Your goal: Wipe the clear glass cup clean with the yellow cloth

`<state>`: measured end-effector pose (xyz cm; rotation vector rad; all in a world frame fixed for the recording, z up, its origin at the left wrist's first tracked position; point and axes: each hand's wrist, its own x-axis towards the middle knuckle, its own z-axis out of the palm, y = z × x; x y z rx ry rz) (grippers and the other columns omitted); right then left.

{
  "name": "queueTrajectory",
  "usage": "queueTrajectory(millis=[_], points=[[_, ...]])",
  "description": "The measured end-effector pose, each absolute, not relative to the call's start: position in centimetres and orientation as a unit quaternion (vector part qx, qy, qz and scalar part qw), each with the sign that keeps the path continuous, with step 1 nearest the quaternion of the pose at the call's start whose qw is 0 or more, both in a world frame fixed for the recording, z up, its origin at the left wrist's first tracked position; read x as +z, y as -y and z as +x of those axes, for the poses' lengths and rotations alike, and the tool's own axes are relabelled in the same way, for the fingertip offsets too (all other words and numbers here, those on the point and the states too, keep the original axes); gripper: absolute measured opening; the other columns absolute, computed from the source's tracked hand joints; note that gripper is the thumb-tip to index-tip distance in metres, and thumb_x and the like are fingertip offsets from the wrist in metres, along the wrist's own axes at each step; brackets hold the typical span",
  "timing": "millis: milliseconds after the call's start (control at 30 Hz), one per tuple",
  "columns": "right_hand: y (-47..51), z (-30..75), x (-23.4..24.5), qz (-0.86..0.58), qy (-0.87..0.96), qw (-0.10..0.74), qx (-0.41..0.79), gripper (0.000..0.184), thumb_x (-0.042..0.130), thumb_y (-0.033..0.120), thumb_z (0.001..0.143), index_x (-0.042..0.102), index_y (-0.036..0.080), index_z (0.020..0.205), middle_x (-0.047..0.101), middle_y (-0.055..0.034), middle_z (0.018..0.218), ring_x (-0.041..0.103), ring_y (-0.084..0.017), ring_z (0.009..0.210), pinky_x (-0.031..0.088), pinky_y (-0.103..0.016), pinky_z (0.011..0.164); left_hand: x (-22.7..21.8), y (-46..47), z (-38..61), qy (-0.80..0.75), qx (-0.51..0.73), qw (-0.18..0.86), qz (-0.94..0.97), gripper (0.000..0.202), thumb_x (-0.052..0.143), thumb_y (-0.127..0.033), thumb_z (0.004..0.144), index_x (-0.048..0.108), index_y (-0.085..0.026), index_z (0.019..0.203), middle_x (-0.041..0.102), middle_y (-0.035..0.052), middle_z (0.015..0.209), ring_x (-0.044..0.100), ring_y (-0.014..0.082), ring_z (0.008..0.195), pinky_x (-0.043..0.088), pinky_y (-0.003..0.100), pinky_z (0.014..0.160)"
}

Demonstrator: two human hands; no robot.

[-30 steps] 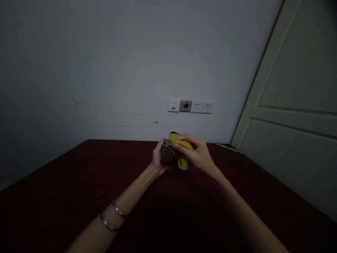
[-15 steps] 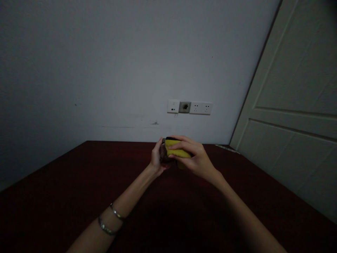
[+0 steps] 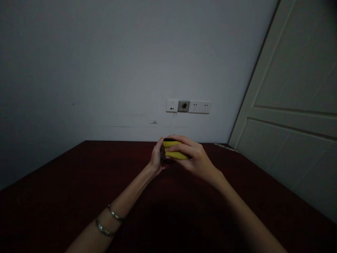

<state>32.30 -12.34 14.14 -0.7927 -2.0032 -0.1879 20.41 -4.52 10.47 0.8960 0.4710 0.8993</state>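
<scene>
My left hand (image 3: 156,157) is wrapped round a dark brown object (image 3: 162,154), mostly hidden between both hands, so its kind does not show. My right hand (image 3: 193,154) grips a folded yellow cloth (image 3: 176,150) with a black edge. The cloth is pressed against the right side of the brown object. Both hands meet above the far part of the dark red table. Two silver bangles circle my left forearm.
The dark red table (image 3: 110,175) reaches back to a pale wall (image 3: 118,63). A row of sockets (image 3: 188,106) sits on the wall behind my hands. A white panelled door (image 3: 295,140) stands at the right. A thin pale strip (image 3: 225,147) lies near the table's far right corner.
The right hand and cloth have shifted slightly left and down over the brown object, covering more of it. The cloth's hanging lower part no longer shows. My left hand keeps its hold.
</scene>
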Motion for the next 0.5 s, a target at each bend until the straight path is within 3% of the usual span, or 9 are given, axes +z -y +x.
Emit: queueTrajectory(millis=[200, 400, 500], points=[[11.82, 32.19, 13.91, -0.387, 0.707, 0.585, -0.086, 0.009, 0.067, 0.025, 0.079, 0.069, 0.022, 0.088, 0.07, -0.0073, 0.097, 0.062, -0.023, 0.106, 0.049, -0.041, 0.091, 11.22, 4.86, 20.34, -0.257, 0.433, 0.73, 0.463, 0.048, 0.044, -0.06, 0.08, 0.057, -0.015, 0.068, 0.049, -0.0014, 0.042, 0.038, 0.0087, 0.025, 0.016, 0.018, 0.027], [12.18, 32.03, 13.61, -0.336, 0.782, 0.519, -0.08, 0.013, 0.067, 0.023, 0.079, 0.07, 0.021, 0.091, 0.065, -0.0094, 0.116, 0.063, -0.021, 0.104, 0.05, -0.036, 0.089, 11.04, 4.58, 20.35, -0.252, 0.466, 0.716, 0.454, 0.047, 0.045, -0.059, 0.08, 0.056, -0.015, 0.069, 0.046, -0.0035, 0.04, 0.034, 0.0077, 0.024, 0.016, 0.018, 0.027], [11.98, 31.95, 13.64, -0.368, 0.735, 0.567, -0.052, 0.009, 0.068, 0.024, 0.078, 0.069, 0.023, 0.087, 0.069, -0.0065, 0.105, 0.064, -0.021, 0.101, 0.05, -0.039, 0.089, 10.85, 4.48, 20.26, -0.25, 0.443, 0.723, 0.468, 0.048, 0.047, -0.061, 0.078, 0.057, -0.015, 0.068, 0.049, -0.002, 0.042, 0.037, 0.0082, 0.026, 0.016, 0.018, 0.028]])
